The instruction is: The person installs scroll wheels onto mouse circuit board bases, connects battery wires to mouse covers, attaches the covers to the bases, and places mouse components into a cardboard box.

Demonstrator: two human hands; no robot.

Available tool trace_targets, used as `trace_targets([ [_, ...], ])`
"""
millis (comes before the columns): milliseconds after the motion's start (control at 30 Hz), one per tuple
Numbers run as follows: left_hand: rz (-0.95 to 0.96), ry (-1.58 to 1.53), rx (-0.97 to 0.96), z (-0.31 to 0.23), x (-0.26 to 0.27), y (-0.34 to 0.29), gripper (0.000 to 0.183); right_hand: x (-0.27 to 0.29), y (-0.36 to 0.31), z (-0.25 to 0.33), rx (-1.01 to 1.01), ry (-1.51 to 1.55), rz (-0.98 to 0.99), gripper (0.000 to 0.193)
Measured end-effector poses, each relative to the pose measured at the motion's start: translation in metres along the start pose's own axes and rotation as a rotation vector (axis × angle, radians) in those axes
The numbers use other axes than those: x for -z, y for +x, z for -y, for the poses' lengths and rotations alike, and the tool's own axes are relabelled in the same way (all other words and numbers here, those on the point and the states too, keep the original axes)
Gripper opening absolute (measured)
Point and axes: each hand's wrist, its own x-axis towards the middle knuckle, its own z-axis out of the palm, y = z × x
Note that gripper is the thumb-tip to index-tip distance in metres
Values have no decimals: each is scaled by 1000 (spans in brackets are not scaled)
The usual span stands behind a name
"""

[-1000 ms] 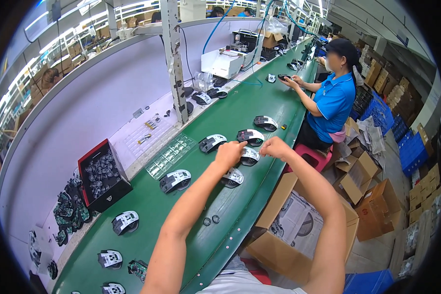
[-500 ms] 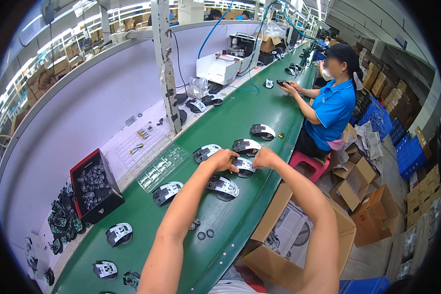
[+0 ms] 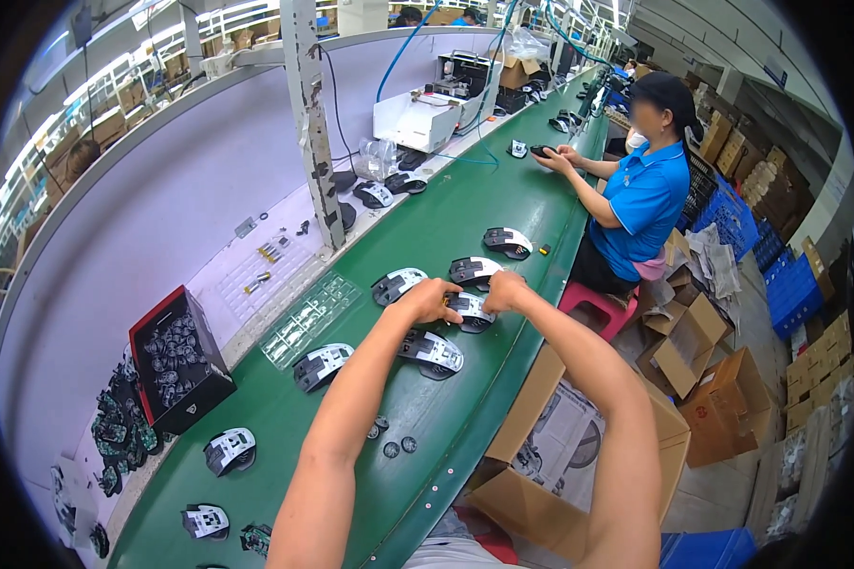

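A white-and-black computer mouse (image 3: 472, 311) with its shell partly built sits on the green bench between my hands. My left hand (image 3: 429, 302) grips its left side, thumb in front and fingers behind. At the mouse's right end, my right hand (image 3: 508, 293) is closed with its fingertips against the edge; anything small between them is hidden. Just behind stands another mouse (image 3: 474, 271), and a larger-looking one (image 3: 434, 352) lies in front, by my left forearm. A further mouse (image 3: 398, 285) is left of my left hand.
A clear plastic tray (image 3: 306, 321) and a black-and-red box of small dark parts (image 3: 182, 365) line the left side. Round dark pieces (image 3: 391, 449) lie nearer me. An open carton (image 3: 579, 455) stands below the right edge. A co-worker (image 3: 647, 190) sits farther along, holding a dark mouse.
The view has shifted slightly. My left hand stays on the mouse, and my right hand has moved a little along its right end. The co-worker still holds the dark mouse.
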Motion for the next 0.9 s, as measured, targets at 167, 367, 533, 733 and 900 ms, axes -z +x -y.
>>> trace_targets([
  [167, -23, 7, -18, 2, -1, 4, 76, 8, 6, -4, -58, 134, 179, 29],
  [367, -14, -8, 10, -2, -1, 7, 76, 9, 7, -4, -29, -61, 122, 24],
  [533, -30, -1, -11, 4, -2, 11, 76, 7, 9, -19, -133, 326, 340, 13],
  [733, -29, -4, -17, 7, -3, 15, 75, -11, 14, -29, -221, 851, 306, 15],
  [900, -18, -37, -9, 5, -3, 17, 74, -13, 23, -29, -269, 788, 310, 14],
])
